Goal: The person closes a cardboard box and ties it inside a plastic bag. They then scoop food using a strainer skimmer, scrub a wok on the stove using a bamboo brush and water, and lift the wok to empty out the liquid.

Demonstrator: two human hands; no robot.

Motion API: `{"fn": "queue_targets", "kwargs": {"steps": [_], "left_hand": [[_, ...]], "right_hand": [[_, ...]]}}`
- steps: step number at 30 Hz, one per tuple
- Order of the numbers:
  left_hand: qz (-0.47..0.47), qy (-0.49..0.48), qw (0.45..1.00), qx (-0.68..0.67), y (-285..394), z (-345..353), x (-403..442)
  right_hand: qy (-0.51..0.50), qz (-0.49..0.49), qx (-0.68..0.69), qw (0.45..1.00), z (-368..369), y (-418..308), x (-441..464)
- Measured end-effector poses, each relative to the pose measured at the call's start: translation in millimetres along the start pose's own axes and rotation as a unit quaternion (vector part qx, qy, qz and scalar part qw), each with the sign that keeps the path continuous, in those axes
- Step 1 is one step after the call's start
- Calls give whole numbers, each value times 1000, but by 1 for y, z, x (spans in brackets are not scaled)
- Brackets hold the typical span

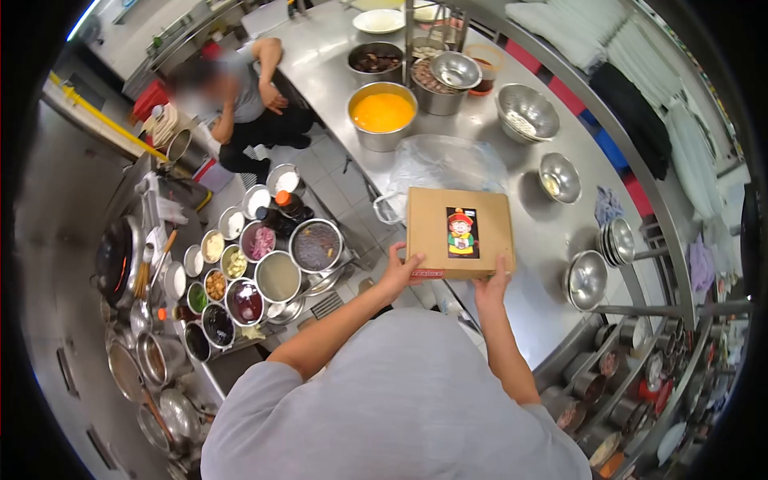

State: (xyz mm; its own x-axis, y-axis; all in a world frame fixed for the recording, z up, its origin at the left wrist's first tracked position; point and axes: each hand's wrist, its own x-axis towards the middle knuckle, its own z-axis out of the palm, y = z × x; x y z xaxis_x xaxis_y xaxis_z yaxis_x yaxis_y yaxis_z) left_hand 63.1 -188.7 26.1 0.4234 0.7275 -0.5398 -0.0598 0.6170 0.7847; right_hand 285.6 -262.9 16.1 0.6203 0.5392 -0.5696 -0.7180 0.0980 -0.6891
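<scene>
A brown cardboard box (432, 232) with a cartoon sticker on its top is held in front of me at the edge of the steel table. My left hand (400, 270) grips its near left corner, thumb over the top, beside a red label on the side. At the near right corner, my right hand (491, 286) holds the box with the fingers partly hidden underneath. Just behind the box lies a clear plastic bag (448, 160). Whether the box rests on the table or hangs above it, I cannot tell.
On the steel table (320, 36) stand a pot of orange liquid (382, 110), a colander (528, 114) and metal bowls (588, 280). To my left, several containers of ingredients (248, 272) crowd beside a wok (120, 260). A seated person (256, 108) is beyond them. Shelving runs along the right.
</scene>
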Motion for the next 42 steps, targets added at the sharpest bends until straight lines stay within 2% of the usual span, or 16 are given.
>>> {"fn": "queue_targets", "kwargs": {"steps": [4,8,13,15,16,17,19,20,23,26,28,29,32,35,37,42], "left_hand": [[-8,24,1000,-12,-8,6,-7],[-22,12,1000,-2,-6,6,-11],[-51,-37,984,167,-2,-13,-14],[44,78,987,133,-10,-49,22],[163,140,959,185,-14,-70,52],[290,223,859,358,18,-64,50],[380,244,749,484,43,-73,90],[380,243,751,482,56,-69,100],[302,231,724,575,81,-62,125],[235,160,761,583,84,-78,155],[338,165,821,430,98,-72,152],[337,163,820,433,106,-69,149],[272,63,905,323,133,-42,118],[312,52,879,357,138,-23,86],[444,-13,791,420,125,-26,67],[419,-99,706,562,108,-48,2]], "right_hand": [[9,-48,26,998,0,5,3],[1,26,57,998,8,20,-27],[-22,-10,-20,1000,15,20,-25],[3,-41,-40,998,21,6,-32],[7,-42,-38,998,16,1,-33],[-22,-34,-59,997,8,-4,-33],[-95,-27,-86,991,4,-12,-39],[-93,-29,-87,991,3,-11,-39],[-167,6,-31,985,-3,-7,-29],[-210,39,-68,975,0,-14,-19],[-210,49,-77,974,-2,-17,-2],[-242,81,-96,962,-2,-20,5],[-282,145,-136,939,8,-27,15],[-319,175,-173,915,18,-29,25],[-333,193,-183,905,23,-31,36],[-349,247,-191,884,36,-40,74]]}}
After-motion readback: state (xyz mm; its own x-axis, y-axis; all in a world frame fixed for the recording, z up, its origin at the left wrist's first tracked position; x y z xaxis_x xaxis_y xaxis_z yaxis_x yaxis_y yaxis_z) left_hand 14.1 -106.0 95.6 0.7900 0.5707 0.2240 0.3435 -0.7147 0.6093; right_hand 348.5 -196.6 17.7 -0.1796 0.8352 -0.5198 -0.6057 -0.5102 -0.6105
